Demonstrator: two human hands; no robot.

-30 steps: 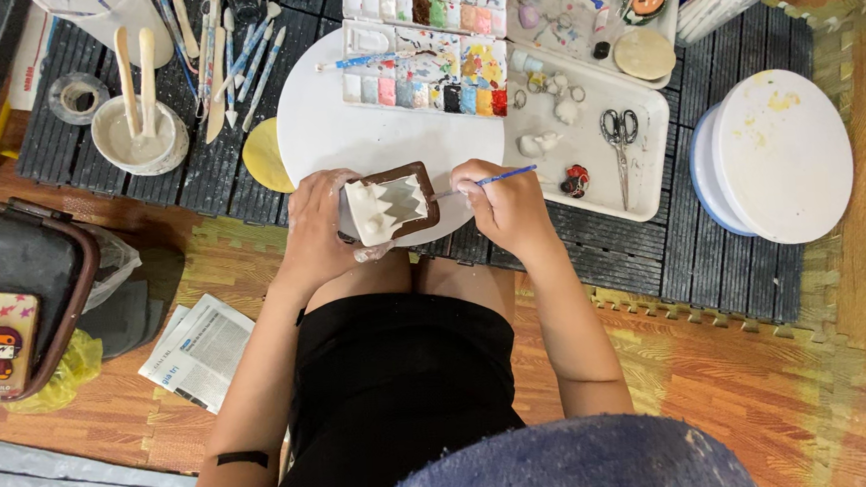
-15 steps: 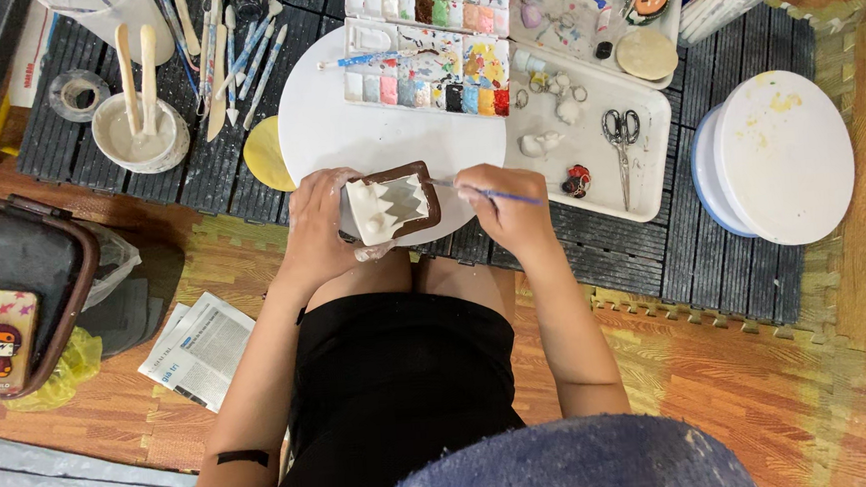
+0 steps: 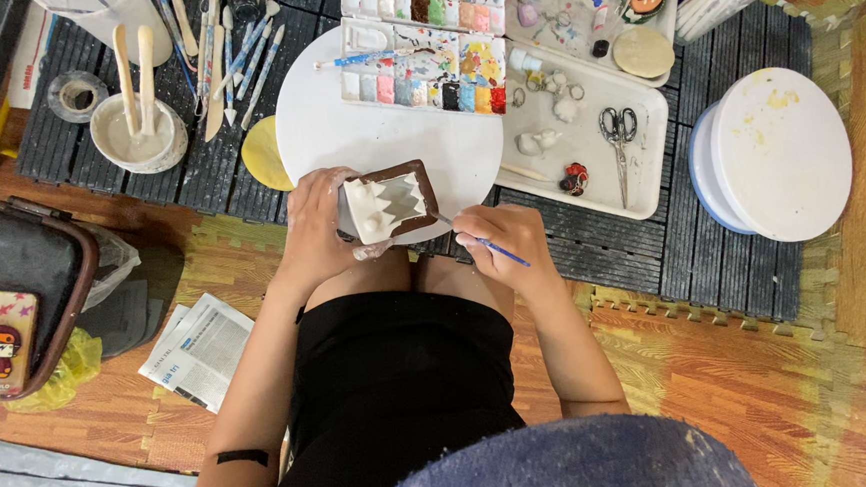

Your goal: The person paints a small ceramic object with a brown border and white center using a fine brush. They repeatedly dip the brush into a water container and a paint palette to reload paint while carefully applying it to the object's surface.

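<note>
a small clay piece, brown-edged with white jagged shapes, is being held by the left hand, fingers wrapped around its left side, just above the lap at the near edge of a round white board; a thin blue paintbrush is being pinched by the right hand, its tip being touched to the piece's right edge; a paint palette is lying across the board's far side; scissors are resting in a white tray to the right.
</note>
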